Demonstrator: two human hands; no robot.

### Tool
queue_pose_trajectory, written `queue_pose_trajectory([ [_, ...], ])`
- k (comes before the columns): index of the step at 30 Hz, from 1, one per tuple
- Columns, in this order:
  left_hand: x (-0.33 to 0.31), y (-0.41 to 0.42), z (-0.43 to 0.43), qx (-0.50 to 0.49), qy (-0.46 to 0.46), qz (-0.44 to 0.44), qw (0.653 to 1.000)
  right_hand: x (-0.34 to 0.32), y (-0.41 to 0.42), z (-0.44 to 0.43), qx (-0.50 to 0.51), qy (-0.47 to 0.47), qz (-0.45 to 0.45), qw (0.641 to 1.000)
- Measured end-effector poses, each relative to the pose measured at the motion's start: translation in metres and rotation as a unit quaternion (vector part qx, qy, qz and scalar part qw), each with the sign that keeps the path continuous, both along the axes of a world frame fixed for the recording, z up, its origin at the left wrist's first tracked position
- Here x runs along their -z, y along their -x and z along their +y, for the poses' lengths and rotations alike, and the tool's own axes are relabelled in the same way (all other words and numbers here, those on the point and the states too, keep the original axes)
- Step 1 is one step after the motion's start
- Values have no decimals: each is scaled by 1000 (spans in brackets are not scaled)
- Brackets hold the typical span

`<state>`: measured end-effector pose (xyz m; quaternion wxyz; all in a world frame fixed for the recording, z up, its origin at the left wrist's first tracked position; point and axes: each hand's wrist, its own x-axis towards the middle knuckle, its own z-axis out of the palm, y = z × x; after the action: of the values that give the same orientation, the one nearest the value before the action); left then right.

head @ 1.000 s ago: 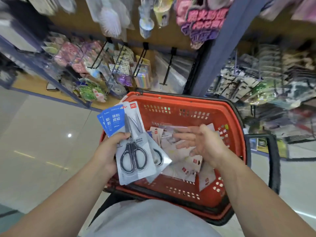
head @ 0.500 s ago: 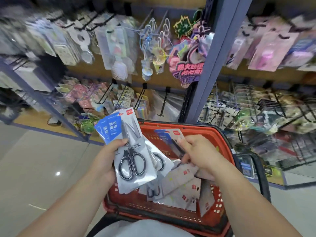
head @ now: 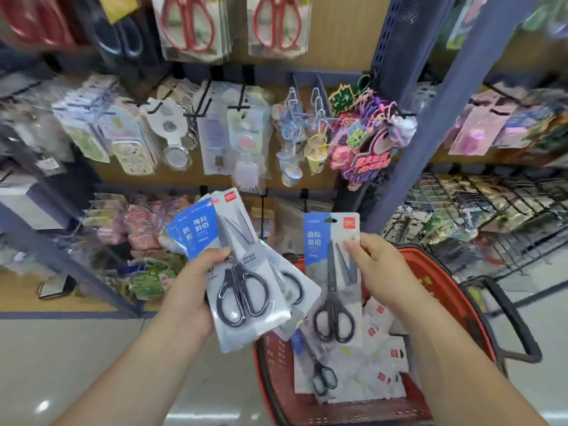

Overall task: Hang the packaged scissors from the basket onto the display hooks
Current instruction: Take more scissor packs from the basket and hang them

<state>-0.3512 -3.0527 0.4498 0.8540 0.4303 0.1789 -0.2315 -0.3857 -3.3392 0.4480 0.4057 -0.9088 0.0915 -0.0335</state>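
Observation:
My left hand [head: 192, 290] grips a fanned stack of packaged scissors [head: 246, 272], black handles on blue and grey cards, held up left of centre. My right hand [head: 379, 265] pinches a single packaged scissors [head: 332, 272] by its right edge, upright above the red basket [head: 442, 290]. More scissor packs [head: 353, 364] lie in the basket below. Display hooks [head: 242, 96] with hanging goods fill the shelf wall ahead; red-handled scissors [head: 187, 23] hang at the top.
A blue shelf upright [head: 430, 103] stands right of centre, with more racks of packaged goods [head: 491, 204] beyond it. The basket's black handle [head: 516, 327] sticks out to the right. Pale floor tiles [head: 61, 364] lie at lower left.
My right hand has lifted one pack out of the basket and raised it upright. My view has tilted up toward the hooks, and the left hand's stack has risen too.

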Motion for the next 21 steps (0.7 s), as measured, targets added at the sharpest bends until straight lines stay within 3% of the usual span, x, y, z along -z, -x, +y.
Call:
queue_pose_trajectory([
  [9, -57, -45, 32, 36, 43, -48, 997, -53, -7, 48, 109, -195, -85, 971],
  [21, -152, -87, -30, -61, 40, -168, 983, -149, -86, -13, 71, -189, -232, 952],
])
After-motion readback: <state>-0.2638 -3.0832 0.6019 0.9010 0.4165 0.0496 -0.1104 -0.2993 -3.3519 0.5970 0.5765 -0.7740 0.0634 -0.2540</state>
